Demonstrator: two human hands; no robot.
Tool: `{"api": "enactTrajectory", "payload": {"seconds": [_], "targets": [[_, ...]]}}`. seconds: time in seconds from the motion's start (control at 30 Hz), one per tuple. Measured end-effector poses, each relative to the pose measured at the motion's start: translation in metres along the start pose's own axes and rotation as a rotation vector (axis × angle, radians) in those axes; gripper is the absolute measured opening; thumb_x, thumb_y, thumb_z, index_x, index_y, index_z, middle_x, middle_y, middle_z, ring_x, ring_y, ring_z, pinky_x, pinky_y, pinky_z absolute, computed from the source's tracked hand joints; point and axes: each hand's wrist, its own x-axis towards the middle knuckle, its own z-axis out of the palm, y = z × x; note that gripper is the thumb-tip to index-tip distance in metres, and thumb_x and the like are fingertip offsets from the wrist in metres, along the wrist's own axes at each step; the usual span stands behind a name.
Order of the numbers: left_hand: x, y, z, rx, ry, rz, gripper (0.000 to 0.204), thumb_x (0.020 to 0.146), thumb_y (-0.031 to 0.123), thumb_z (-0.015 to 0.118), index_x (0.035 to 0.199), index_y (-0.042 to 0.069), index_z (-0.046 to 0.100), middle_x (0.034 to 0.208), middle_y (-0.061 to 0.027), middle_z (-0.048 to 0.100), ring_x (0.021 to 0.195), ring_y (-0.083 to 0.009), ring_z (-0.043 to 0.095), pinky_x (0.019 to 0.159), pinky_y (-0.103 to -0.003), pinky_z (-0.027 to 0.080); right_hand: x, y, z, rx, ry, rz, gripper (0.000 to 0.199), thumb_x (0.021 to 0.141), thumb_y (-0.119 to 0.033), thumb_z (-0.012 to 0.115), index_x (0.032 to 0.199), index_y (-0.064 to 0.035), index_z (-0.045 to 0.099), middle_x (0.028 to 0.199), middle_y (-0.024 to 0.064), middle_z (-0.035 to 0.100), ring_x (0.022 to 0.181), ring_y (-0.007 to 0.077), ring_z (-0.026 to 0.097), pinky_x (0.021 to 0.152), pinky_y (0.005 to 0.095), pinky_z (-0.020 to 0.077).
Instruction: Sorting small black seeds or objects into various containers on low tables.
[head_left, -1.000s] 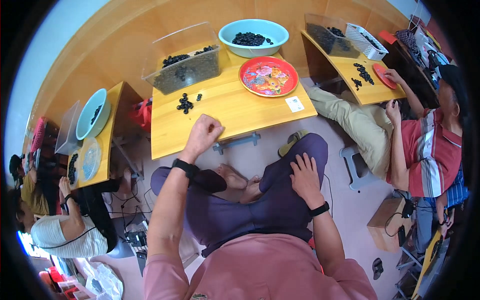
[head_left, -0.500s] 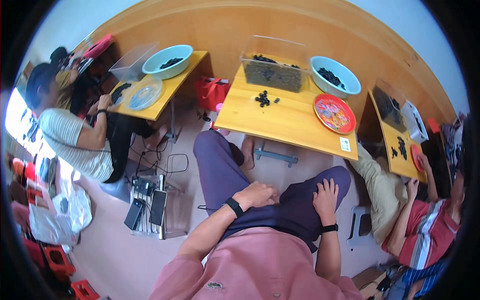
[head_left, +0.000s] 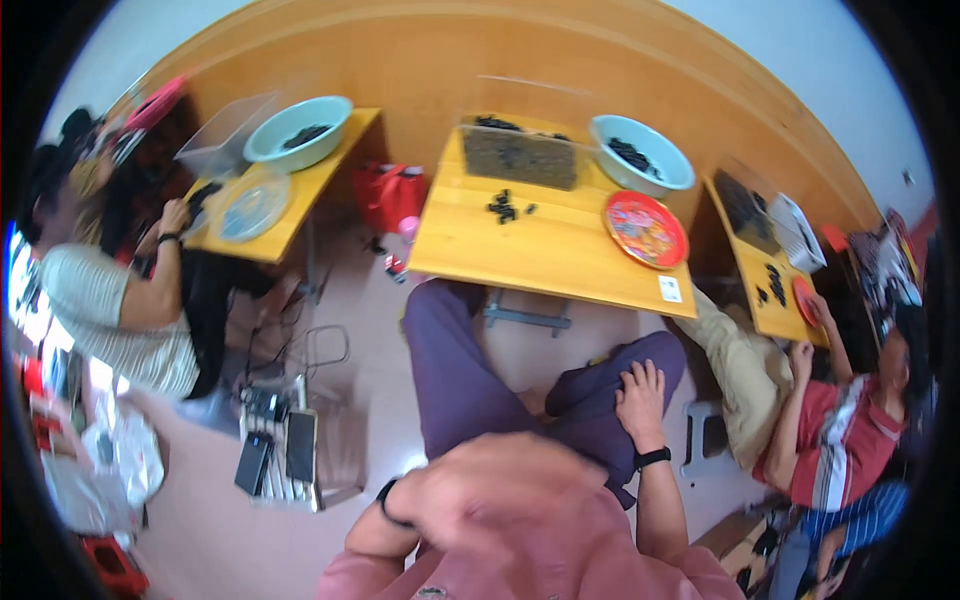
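Up swings the left hand (head_left: 510, 480), blurred at lower centre, grip unreadable; the right hand (head_left: 642, 398), fingers spread on the knee (head_left: 662, 346), shows nothing held. Seemingly a pause; black pieces (head_left: 503, 207) on the table (head_left: 545, 252), upper centre, would need a forward reach.

The left hand (head_left: 500, 485) moved from near the surface (head_left: 520, 255) to the lap (head_left: 490, 405), then rose, blurred, before the shirt (head_left: 590, 545).
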Motion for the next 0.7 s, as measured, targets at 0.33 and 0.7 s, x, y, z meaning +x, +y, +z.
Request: {"api": "enactTrajectory", "payload": {"seconds": [0.33,0.7], "targets": [[-0.039,0.04,0.022,-1.61,-0.041,0.626,0.043,0.097,0.037,0.067,0.137,0.021,0.064,0.138,-0.0116,0.062,0.121,-0.0364,0.062,0.101,-0.052,0.053,-0.012,-0.012,-0.034,-0.014,-0.029,0.086,0.032,0.084,-0.016,0.072,0.113,-0.0038,0.072,0.133,0.0149,0.061,0.14,0.0368,0.044,0.121,0.0551,0.0262],[-0.026,0.078,0.094,-3.615,0.027,0.475,0.029,0.101,0.025,0.061,0.127,0.017,0.069,0.126,-0.0079,0.069,0.113,-0.0311,0.069,0.097,-0.041,0.057,-0.001,-0.026,-0.042,0.014,-0.054,-0.026,0.029,0.082,-0.017,0.073,0.109,-0.0051,0.074,0.122,0.0116,0.067,0.131,0.0305,0.053,0.121,0.0524,0.0283]]}}
